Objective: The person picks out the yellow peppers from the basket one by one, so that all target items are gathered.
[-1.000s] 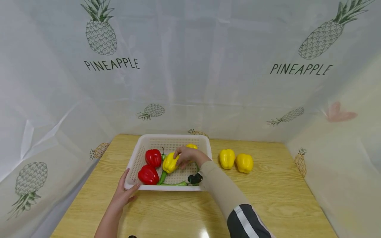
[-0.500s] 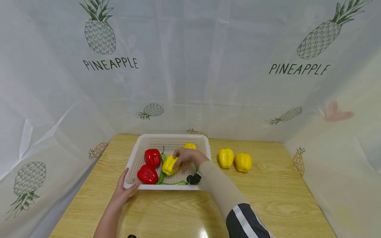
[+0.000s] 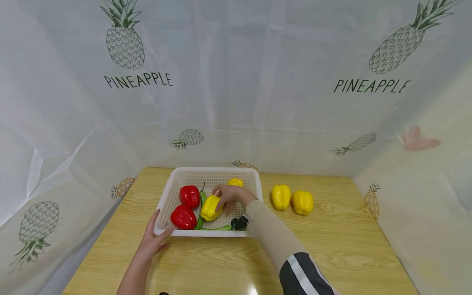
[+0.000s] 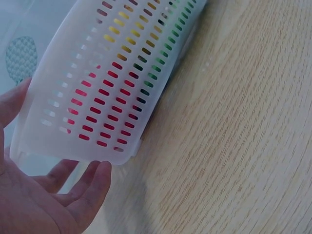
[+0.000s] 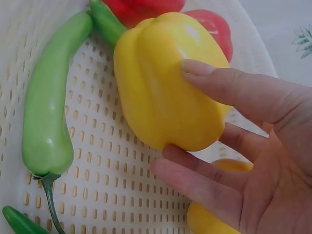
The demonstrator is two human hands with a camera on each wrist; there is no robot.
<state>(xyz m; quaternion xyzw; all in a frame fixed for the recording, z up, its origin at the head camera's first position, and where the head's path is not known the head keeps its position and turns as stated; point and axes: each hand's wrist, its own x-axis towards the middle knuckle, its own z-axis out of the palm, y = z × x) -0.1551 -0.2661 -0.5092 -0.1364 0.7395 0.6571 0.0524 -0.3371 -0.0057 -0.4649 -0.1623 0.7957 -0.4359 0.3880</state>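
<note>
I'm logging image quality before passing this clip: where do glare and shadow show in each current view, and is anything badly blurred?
Head view: a white glare spot on the table at the bottom edge; left wrist view: dim, with a soft shadow below the basket; right wrist view: also dim, pale highlights on the central yellow pepper; no heavy blur in any view.

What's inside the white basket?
The basket holds two red peppers, two yellow peppers, long green peppers and something dark. The right hand and sleeve cover part of it; I can't see everything beneath.
</note>
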